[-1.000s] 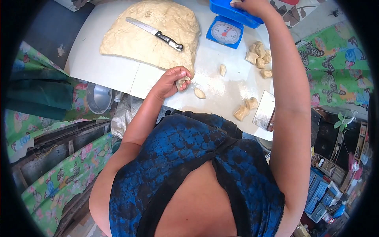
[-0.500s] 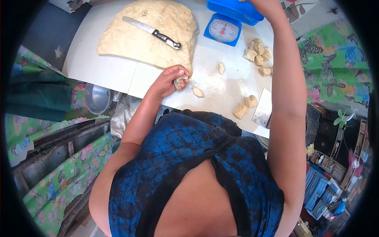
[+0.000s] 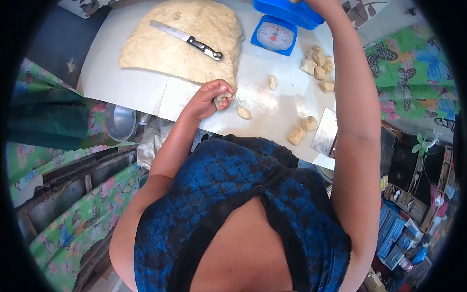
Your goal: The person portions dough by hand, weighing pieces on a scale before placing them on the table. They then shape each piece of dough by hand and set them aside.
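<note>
My left hand [image 3: 211,100] is closed round a small piece of dough [image 3: 223,100], beside the lower right corner of a large dough slab [image 3: 185,53]. A knife [image 3: 187,40] with a black handle lies on the slab. My right hand [image 3: 318,3] reaches over a blue tray [image 3: 287,13] on a blue kitchen scale [image 3: 275,36]; its fingers are mostly cut off by the top edge of the view. Two small dough bits [image 3: 244,113] lie apart on the table between my hands. Several dough pieces [image 3: 318,58] are clustered right of the scale.
Two more dough lumps [image 3: 296,135] sit near the front edge of the white table [image 3: 146,92], beside a flat metal scraper [image 3: 323,134]. A metal bowl [image 3: 120,121] is below the table on the left. Patterned green cloth hangs on both sides.
My right forearm has shifted slightly to the right. My left hand and the dough in it look the same.
</note>
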Demonstrator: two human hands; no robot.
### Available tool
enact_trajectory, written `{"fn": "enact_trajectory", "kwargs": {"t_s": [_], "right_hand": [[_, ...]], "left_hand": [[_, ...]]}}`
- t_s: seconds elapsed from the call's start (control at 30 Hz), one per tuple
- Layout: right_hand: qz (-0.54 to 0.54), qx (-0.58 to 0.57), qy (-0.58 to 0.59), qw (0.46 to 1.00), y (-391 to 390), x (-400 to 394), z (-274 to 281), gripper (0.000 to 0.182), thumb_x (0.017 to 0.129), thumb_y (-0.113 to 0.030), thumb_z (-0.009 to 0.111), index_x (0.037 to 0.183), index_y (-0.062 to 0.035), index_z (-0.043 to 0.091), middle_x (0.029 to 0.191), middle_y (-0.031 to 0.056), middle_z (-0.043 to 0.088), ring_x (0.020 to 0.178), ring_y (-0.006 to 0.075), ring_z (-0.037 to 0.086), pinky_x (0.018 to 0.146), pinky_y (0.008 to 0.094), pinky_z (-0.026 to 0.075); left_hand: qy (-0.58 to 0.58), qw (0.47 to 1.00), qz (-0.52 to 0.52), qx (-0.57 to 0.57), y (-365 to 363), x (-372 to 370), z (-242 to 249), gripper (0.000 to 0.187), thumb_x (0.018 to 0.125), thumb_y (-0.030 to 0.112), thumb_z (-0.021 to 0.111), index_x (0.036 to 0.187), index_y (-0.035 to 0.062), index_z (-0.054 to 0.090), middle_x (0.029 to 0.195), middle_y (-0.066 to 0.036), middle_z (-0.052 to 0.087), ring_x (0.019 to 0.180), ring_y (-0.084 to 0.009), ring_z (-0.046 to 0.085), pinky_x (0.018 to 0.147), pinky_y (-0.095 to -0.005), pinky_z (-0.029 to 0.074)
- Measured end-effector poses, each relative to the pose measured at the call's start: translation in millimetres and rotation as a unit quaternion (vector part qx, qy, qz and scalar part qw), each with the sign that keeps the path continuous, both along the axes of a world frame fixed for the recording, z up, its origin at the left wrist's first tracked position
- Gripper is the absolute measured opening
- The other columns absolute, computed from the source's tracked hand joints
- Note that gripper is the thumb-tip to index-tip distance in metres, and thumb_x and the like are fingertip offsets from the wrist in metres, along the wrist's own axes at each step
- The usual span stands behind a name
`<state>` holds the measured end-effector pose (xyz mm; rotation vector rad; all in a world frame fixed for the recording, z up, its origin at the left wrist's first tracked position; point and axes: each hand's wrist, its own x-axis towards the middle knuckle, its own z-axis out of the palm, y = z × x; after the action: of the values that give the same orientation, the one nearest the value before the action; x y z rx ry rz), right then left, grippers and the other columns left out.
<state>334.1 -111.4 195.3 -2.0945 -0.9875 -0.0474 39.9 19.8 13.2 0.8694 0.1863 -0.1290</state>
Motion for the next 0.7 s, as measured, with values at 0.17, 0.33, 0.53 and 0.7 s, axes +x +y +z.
{"fn": "enact_trajectory", "kwargs": {"t_s": [0.17,0.33,0.53,0.7], "right_hand": [[0.010,-0.056,-0.107,0.993,11.8,14.4,-15.0,0.028,0.066,-0.006,0.060,0.094,-0.0034,0.059,0.071,0.0109,0.060,0.064,0.0227,0.059,0.059,0.0342,0.048],[0.011,-0.115,-0.111,0.987,15.6,22.0,-20.2,0.021,0.066,-0.010,0.060,0.085,-0.0019,0.064,0.072,0.0174,0.063,0.066,0.0288,0.063,0.062,0.0365,0.049],[0.032,-0.130,-0.106,0.985,14.3,18.5,-17.6,0.020,0.070,-0.013,0.059,0.083,0.0009,0.064,0.072,0.0186,0.064,0.065,0.0302,0.063,0.063,0.0373,0.050],[0.007,-0.071,-0.073,0.995,8.8,4.6,-7.5,0.024,0.070,-0.014,0.060,0.088,0.0014,0.065,0.076,0.0195,0.064,0.070,0.0297,0.063,0.066,0.0363,0.050]], "left_hand": [[0.000,1.000,-0.002,-0.006,1.0,-0.1,-2.5,0.019,0.090,0.019,0.053,0.091,0.0007,0.058,0.074,-0.008,0.058,0.059,-0.0099,0.053,0.052,-0.0216,0.043],[-0.003,1.000,-0.006,-0.011,0.7,-0.1,-3.7,0.019,0.090,0.018,0.053,0.092,0.0006,0.058,0.075,-0.008,0.060,0.059,-0.0098,0.054,0.052,-0.0212,0.043],[0.005,1.000,0.004,0.000,-0.1,0.5,-3.1,0.021,0.090,0.020,0.053,0.088,0.0002,0.058,0.071,-0.008,0.057,0.058,-0.0108,0.054,0.050,-0.0219,0.042],[0.007,1.000,0.006,-0.002,-0.6,0.8,-2.5,0.020,0.091,0.019,0.052,0.088,-0.0003,0.057,0.072,-0.007,0.057,0.058,-0.0119,0.053,0.050,-0.0230,0.042]]}}
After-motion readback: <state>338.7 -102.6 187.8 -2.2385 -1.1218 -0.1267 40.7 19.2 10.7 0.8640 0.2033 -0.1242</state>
